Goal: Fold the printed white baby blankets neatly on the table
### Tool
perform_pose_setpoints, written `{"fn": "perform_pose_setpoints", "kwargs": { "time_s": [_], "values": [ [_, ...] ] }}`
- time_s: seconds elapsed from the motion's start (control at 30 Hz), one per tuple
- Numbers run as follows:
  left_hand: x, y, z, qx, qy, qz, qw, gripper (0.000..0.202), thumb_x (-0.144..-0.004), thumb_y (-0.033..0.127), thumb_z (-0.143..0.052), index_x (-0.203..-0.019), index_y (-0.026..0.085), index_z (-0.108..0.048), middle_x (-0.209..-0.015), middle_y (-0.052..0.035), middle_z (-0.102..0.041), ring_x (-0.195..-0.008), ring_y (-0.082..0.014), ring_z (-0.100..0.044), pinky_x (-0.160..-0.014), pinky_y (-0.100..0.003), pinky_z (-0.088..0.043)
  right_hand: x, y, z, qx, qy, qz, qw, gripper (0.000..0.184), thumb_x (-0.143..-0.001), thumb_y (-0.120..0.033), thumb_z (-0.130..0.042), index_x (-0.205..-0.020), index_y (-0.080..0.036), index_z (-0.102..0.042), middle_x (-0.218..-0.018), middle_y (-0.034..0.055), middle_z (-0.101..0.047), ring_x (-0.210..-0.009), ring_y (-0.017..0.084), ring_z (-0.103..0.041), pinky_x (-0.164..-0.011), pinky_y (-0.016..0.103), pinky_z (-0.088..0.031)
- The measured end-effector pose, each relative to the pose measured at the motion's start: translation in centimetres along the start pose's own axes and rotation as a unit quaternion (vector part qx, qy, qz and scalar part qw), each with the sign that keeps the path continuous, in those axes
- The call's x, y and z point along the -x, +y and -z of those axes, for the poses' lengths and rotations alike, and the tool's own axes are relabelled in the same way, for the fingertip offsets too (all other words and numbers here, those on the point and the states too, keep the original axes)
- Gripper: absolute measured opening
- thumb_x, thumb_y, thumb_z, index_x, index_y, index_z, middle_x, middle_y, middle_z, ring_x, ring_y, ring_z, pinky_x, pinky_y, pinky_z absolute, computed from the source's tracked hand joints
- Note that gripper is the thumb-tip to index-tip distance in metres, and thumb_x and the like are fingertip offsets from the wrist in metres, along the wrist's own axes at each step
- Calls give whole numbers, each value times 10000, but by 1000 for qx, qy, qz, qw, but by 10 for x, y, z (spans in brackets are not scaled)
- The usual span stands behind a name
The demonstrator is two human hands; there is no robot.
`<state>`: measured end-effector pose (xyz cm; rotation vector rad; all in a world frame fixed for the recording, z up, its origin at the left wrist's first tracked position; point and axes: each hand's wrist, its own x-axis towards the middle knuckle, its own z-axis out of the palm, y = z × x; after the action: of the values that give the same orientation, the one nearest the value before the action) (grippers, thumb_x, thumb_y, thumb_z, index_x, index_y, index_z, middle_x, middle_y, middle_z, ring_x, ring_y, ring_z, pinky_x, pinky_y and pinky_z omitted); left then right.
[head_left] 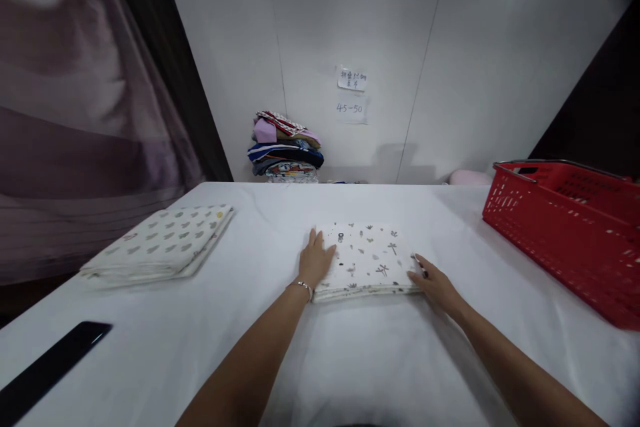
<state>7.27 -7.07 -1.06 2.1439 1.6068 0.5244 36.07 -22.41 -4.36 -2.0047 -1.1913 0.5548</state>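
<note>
Here, left hand and right hand apart, fingers loosely extended, touching folded printed cloth

Wears a thin, silvery bracelet at the wrist of the left hand, back from the fingers; shows a dark, ring-like spot by the right hand's fingers, too small to identify; bares both forearms behind the fingers

Handwritten "45-50" marks a paper sheet on the pale wall, beneath a note whose Chinese characters are hard to read.
</note>
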Motion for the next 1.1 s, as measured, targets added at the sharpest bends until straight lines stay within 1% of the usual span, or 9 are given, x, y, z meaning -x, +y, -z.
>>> {"fn": "perform_pose_setpoints", "kwargs": {
  "time_s": [0.13,0.27,0.4,0.5,0.63,0.73,0.8,1.0,1.1],
  "values": [
    [19,-5,2,48,24,17,998,642,-843,415,-437,-1392,125,-275,-1475,-146,-270,-1342,-251,-285,-1059,-374,-291,1,-2,7,-13,-24,-49,998,712,-755,-486,-582,-1365,-166,-401,-855,34,-632,-691,163,-599,-643,265,-456],
    [44,-15,0,59,52,-22,997,599,-832,346,-478,-1370,134,-318,-1446,-144,-328,-1328,-249,-313,-1061,-385,-303,2,-9,12,-23,-55,-62,996,746,-761,-445,-595,-1396,-150,-341,-651,-25,-555,-542,127,-525,-536,239,-413],
    [66,-19,1,21,80,-99,992,497,-871,336,-431,-1334,159,-392,-1473,-121,-280,-1330,-239,-304,-1057,-392,-311,4,-18,15,-70,-49,-86,993,733,-722,-359,-641,-1378,-167,-375,-719,-10,-551,-566,118,-515,-531,232,-418],
    [81,-18,6,-34,86,-179,980,392,-916,322,-347,-1257,190,-487,-1448,-78,-345,-1322,-216,-309,-1063,-392,-296,6,-18,15,-105,-36,-89,990,739,-708,-359,-646,-1367,-147,-387,-748,4,-552,-592,121,-521,-535,232,-425],
    [97,-19,13,-109,57,-256,959,341,-928,266,-323,-1182,255,-551,-1379,-27,-454,-1312,-185,-326,-1083,-398,-251,13,-12,14,-48,-6,-22,999,668,-751,-439,-585,-1340,-163,-436,-855,40,-611,-661,146,-548,-634,278,-459],
    [104,-26,16,-140,19,-289,947,355,-907,301,-391,-1244,274,-503,-1390,-25,-442,-1316,-184,-326,-1102,-403,-210,21,-5,14,3,22,42,999,588,-782,-469,-540,-1313,-224,-479,-1114,64,-598,-769,164,-564,-768,317,-464],
    [106,-30,18,-151,5,-297,943,405,-893,323,-423,-1293,270,-456,-1410,-31,-416,-1332,-189,-301,-1109,-408,-190,26,-3,15,5,21,55,998,563,-797,-461,-525,-1316,-250,-474,-1186,56,-575,-797,166,-570,-795,319,-466],
    [105,-23,20,-177,12,-304,936,432,-871,275,-439,-1302,242,-446,-1406,-43,-418,-1330,-202,-300,-1123,-431,-137,26,-13,20,-131,-33,-61,989,682,-780,-480,-567,-1373,-192,-392,-1058,85,-609,-693,146,-585,-644,270,-506],
    [106,-7,15,-176,23,-328,928,468,-846,262,-472,-1311,241,-432,-1407,-52,-414,-1333,-217,-291,-1132,-445,-89,18,-22,22,-174,-43,-115,977,738,-719,-383,-661,-1368,-161,-388,-916,73,-626,-638,143,-576,-595,268,-511]
  ]
}}
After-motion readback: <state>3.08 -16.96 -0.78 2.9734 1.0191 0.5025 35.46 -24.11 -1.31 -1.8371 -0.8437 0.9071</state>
